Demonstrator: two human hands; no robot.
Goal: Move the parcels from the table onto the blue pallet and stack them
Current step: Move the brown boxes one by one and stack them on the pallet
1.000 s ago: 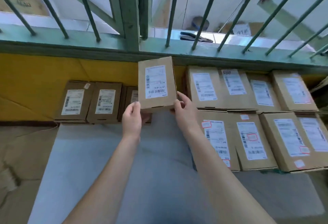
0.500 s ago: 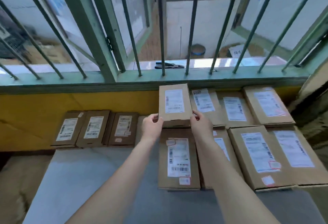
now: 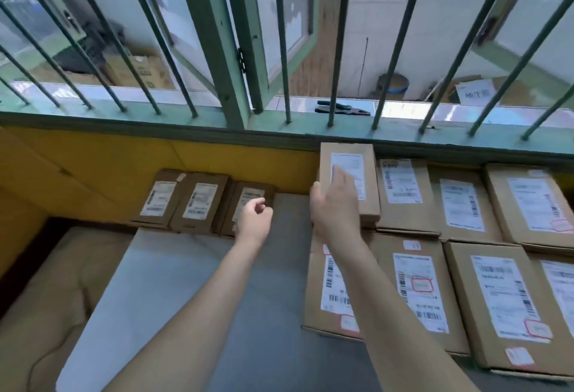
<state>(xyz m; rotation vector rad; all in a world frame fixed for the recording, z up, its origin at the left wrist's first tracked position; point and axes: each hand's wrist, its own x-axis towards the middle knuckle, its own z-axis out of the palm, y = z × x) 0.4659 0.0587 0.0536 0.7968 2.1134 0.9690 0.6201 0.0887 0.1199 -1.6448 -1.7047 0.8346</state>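
Windowside parcel (image 3: 366, 174) under right fingers (image 3: 343, 182).

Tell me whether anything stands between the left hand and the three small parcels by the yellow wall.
Nothing visible does. The left hand hangs loosely curled and empty in front of the nearest small parcel, partly covering it. The right hand is off to the side, on the top parcel of the stack.

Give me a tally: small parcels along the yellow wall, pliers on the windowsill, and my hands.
Small parcels: 3
Pliers: 1
Hands: 2, left hand and right hand
Total: 6
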